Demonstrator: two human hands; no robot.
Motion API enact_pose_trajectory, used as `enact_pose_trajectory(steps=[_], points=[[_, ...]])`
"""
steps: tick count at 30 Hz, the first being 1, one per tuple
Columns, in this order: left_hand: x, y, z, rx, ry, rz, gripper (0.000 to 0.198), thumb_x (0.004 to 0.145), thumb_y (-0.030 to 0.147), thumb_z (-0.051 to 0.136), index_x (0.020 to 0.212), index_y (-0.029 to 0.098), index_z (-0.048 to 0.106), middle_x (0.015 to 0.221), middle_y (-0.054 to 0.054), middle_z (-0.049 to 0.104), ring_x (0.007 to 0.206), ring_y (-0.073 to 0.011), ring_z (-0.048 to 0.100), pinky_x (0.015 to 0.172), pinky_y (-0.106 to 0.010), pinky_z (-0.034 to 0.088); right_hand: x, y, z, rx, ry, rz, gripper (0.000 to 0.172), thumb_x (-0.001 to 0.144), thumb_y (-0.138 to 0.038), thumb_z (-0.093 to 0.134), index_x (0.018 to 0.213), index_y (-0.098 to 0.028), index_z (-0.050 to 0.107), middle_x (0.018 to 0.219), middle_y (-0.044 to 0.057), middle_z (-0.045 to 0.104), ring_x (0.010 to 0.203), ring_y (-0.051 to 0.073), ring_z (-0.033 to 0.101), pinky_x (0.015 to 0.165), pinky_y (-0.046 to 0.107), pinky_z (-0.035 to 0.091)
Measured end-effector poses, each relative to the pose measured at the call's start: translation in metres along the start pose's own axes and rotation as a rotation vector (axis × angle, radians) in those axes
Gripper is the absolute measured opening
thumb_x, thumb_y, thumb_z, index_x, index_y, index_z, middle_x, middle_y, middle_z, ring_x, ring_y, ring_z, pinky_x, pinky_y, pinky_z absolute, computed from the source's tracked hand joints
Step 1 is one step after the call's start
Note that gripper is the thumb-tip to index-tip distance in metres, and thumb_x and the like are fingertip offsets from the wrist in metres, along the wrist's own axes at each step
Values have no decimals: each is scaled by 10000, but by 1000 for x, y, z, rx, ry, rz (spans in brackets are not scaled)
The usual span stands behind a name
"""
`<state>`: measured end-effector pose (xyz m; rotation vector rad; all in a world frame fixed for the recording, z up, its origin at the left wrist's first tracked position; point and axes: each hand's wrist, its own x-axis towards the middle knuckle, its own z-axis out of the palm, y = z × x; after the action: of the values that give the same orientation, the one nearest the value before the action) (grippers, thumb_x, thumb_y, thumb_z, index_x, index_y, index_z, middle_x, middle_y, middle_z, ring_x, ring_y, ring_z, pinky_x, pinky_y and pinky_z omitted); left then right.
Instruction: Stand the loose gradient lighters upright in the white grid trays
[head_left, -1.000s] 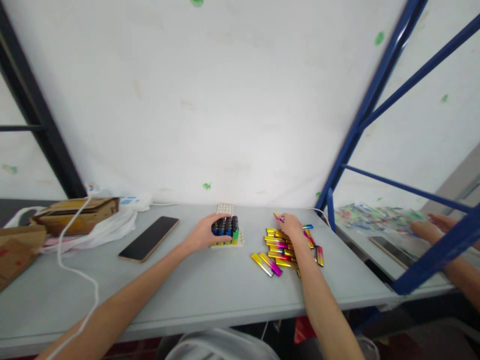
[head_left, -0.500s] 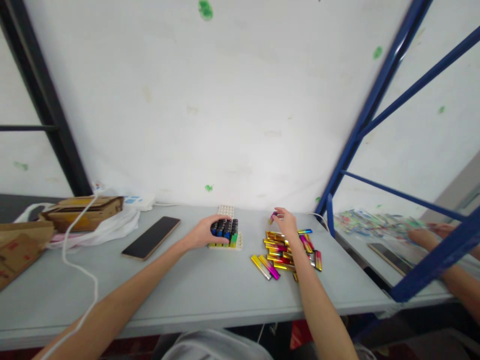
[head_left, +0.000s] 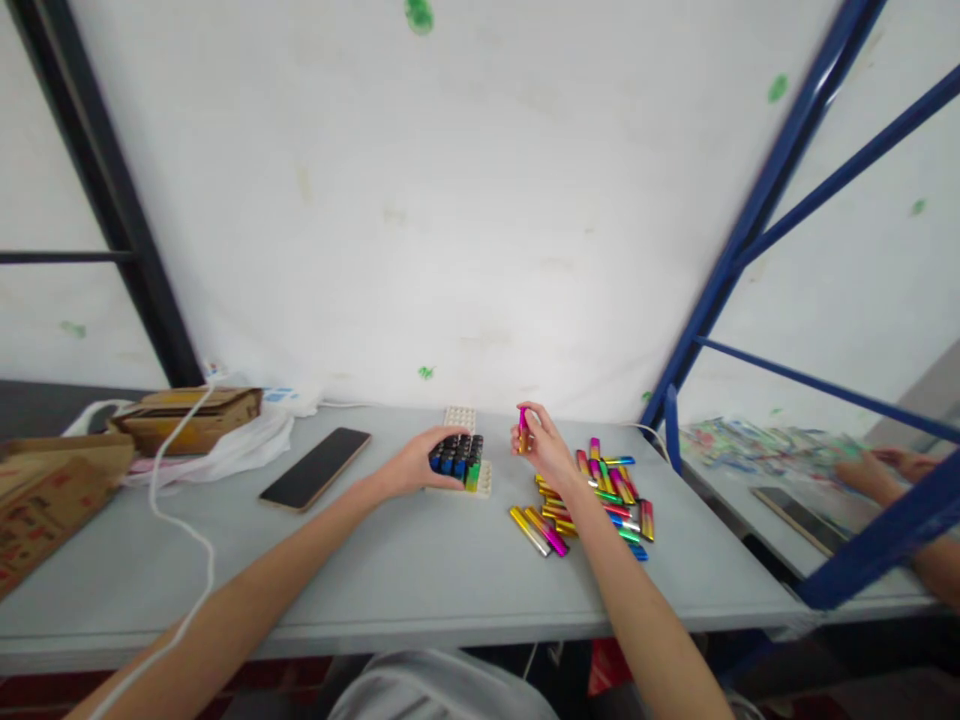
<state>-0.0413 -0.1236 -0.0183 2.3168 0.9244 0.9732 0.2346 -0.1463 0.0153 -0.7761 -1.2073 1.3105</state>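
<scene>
My left hand (head_left: 420, 462) curves round a tight block of upright black-topped pieces (head_left: 454, 456) with blue and green lower bodies, thumb on the near side and fingers on the far side. The block stands on a white studded tray (head_left: 485, 480), whose far end shows behind it. To the right, my right hand (head_left: 544, 440) is raised over the table and pinches a slim pink-and-gold metallic tube (head_left: 523, 428), held upright. A loose pile of similar shiny tubes (head_left: 600, 490) lies under and beside my right forearm. Two tubes (head_left: 540, 530) lie side by side at its near left.
A phone (head_left: 316, 468) lies left of the tray. Cardboard boxes (head_left: 64, 510), a plastic bag (head_left: 225, 455) and a white cable (head_left: 180, 520) are farther left. A blue metal frame (head_left: 720, 260) borders the right side, with another person's arm (head_left: 919, 545) beyond it.
My right hand has moved left with the pink-and-gold tube, which now stands upright in the fingers. More of the pile shows. My left hand stays at the block; the view has shifted slightly.
</scene>
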Motion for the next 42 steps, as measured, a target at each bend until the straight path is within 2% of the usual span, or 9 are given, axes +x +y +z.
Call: enact_pose_trajectory(steps=[5, 9, 12, 16, 20, 25, 30, 36, 42], points=[[-2, 1, 0, 17, 20, 9, 928, 659, 569, 919, 1453, 266, 546, 1457, -116, 629, 1337, -344, 597, 1174, -530, 443, 1, 10, 13, -69, -46, 24, 522, 826, -686, 711, 1136, -302, 540, 640, -98, 412, 482, 97, 342, 466, 217, 268], [-1, 5, -3, 78, 23, 23, 954, 649, 588, 919, 1460, 256, 541, 1427, -120, 634, 1327, -347, 594, 1164, -512, 449, 6, 16, 14, -81, 26, -2, 591, 827, -824, 581, 898, -237, 588, 579, -94, 318, 465, 93, 266, 456, 233, 237], [-1, 9, -6, 106, 33, 26, 951, 641, 592, 922, 1450, 258, 550, 1398, -112, 640, 1304, -345, 601, 1156, -500, 456, 9, 19, 12, -148, 124, 64, 641, 858, -851, 442, 638, -249, 414, 530, -88, 235, 443, 96, 192, 431, 259, 179], [0, 17, -9, 134, 80, 25, 872, 674, 614, 893, 1404, 257, 578, 1365, -106, 647, 1272, -335, 616, 1132, -483, 480, 7, 21, 12, -241, 255, 122, 530, 913, -666, 413, 581, -266, 311, 496, -73, 232, 436, 100, 147, 421, 273, 136], [0, 23, -8, 181, 127, 64, 835, 720, 632, 856, 1400, 244, 564, 1343, -105, 639, 1263, -325, 615, 1142, -470, 474, 4, 21, 12, -297, 285, 34, 468, 930, -565, 403, 582, -256, 351, 499, -61, 277, 438, 99, 182, 426, 265, 157], [-1, 25, -4, 206, 105, 75, 855, 738, 633, 851, 1435, 259, 525, 1394, -101, 597, 1326, -318, 572, 1173, -462, 447, 7, 22, 13, -247, 181, 23, 585, 906, -726, 474, 605, -224, 472, 507, -73, 296, 432, 85, 221, 442, 259, 177], [0, 21, 0, 193, 56, 58, 778, 757, 603, 844, 1387, 247, 557, 1368, -106, 618, 1297, -320, 593, 1149, -465, 466, 10, 29, 13, -268, 59, -35, 630, 854, -797, 557, 912, -182, 684, 621, -59, 451, 510, 107, 411, 498, 251, 338], [0, 19, 1, 189, 39, 46, 705, 772, 598, 827, 1332, 247, 583, 1316, -96, 650, 1249, -315, 621, 1126, -464, 480, 12, 43, 6, -416, -118, -90, 419, 887, -592, 666, 1022, -195, 672, 826, 8, 685, 764, 167, 643, 728, 294, 527], [1, 17, 0, 200, 35, 50, 719, 771, 584, 827, 1347, 235, 578, 1285, -97, 654, 1220, -314, 631, 1103, -462, 492, 17, 61, -7, -435, -32, -102, 310, 964, -504, 604, 1155, -262, 568, 1006, 36, 768, 917, 210, 737, 833, 358, 589]])
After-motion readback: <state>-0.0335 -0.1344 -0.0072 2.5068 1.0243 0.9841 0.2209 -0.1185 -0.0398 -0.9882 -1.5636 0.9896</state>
